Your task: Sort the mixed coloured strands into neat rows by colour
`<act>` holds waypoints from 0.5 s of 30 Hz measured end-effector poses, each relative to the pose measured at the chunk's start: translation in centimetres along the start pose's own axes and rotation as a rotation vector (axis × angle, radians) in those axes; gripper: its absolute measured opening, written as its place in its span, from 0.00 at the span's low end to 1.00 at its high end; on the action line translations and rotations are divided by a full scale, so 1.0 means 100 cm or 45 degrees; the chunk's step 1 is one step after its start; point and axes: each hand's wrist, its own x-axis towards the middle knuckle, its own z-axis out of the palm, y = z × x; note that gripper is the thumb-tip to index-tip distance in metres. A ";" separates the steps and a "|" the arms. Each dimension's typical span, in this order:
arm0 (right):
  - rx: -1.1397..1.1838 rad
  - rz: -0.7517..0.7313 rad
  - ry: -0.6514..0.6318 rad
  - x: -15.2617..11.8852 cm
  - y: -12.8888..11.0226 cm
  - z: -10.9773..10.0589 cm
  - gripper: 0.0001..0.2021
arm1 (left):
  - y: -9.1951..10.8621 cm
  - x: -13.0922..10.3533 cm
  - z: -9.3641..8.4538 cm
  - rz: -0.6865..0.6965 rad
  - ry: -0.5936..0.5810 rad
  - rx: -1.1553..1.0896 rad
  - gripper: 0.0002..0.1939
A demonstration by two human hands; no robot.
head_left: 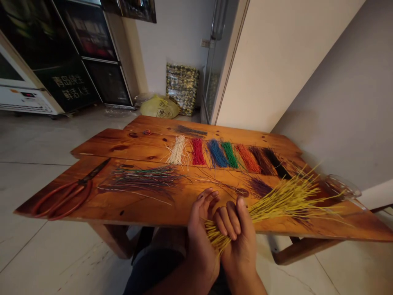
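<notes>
A bundle of thin yellow wires (285, 198) lies slantwise over the table's front right, its far end fanned out. My right hand (238, 235) is closed round it near its lower end, fingers wrapped over the strands. My left hand (199, 233) is cupped at the cut ends, palm against them or very close. Its fingers are bent but not wrapped round the bundle. Behind my hands lie a few loose dark wires (221, 183). A purple bundle (259, 186) is partly covered by the yellow one.
On the wooden table (153, 205), white (178, 150), red (198, 151), blue (217, 153), green (229, 154), orange (248, 158), brown and black bundles form a row. Mixed wires (147, 178) and red-handled scissors (72, 192) lie left. A clear object (344, 186) sits far right.
</notes>
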 end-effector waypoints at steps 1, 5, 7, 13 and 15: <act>-0.018 0.024 -0.001 0.000 0.001 0.000 0.20 | 0.000 -0.001 0.000 -0.005 0.001 0.007 0.14; -0.094 0.074 -0.029 0.005 -0.008 0.000 0.25 | 0.001 0.000 -0.005 -0.020 -0.060 0.151 0.13; -0.107 0.015 -0.020 0.009 -0.016 0.002 0.25 | 0.003 0.003 -0.010 0.023 -0.125 0.267 0.16; -0.142 -0.156 -0.023 0.007 -0.018 0.009 0.22 | 0.005 0.010 -0.021 0.351 -0.305 0.661 0.21; -0.160 -0.169 -0.068 0.003 -0.011 0.008 0.23 | 0.003 0.009 -0.023 0.375 -0.308 0.671 0.20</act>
